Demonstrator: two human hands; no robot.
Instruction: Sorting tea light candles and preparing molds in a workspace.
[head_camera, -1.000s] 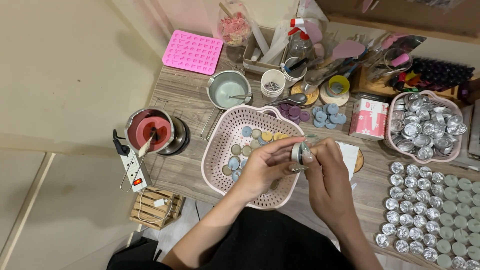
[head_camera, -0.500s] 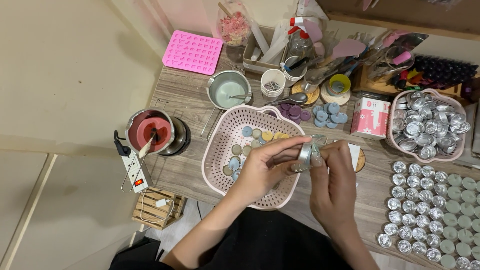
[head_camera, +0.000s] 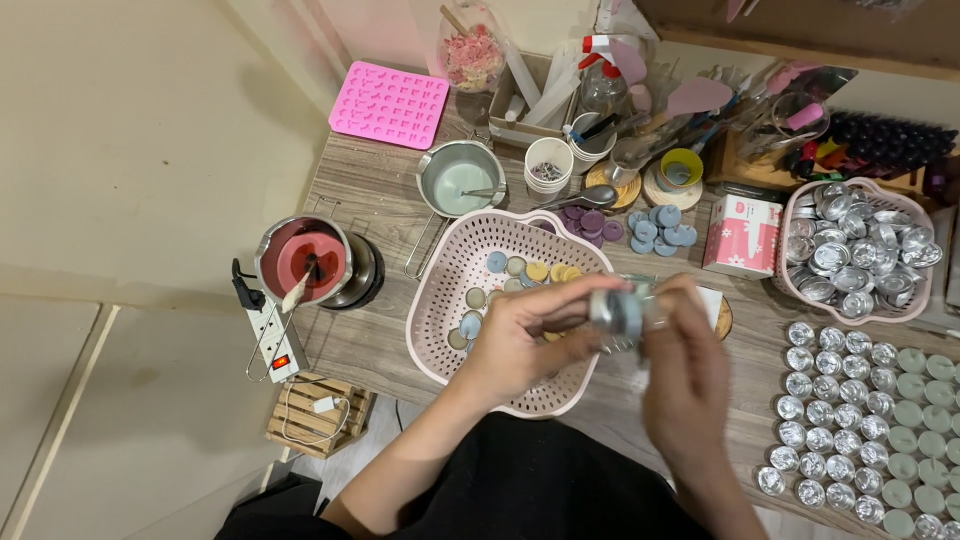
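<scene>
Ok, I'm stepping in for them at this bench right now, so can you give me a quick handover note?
Left hand and right hand together grip one small silver metal cup over the pink perforated basket.
Basket holds a few coloured wax discs.
Done: rows of metal cups laid out on the table at right, some filled with pale wax.
Left: empty cups piled in the pink basket of tins; red wax in the pot.
</scene>
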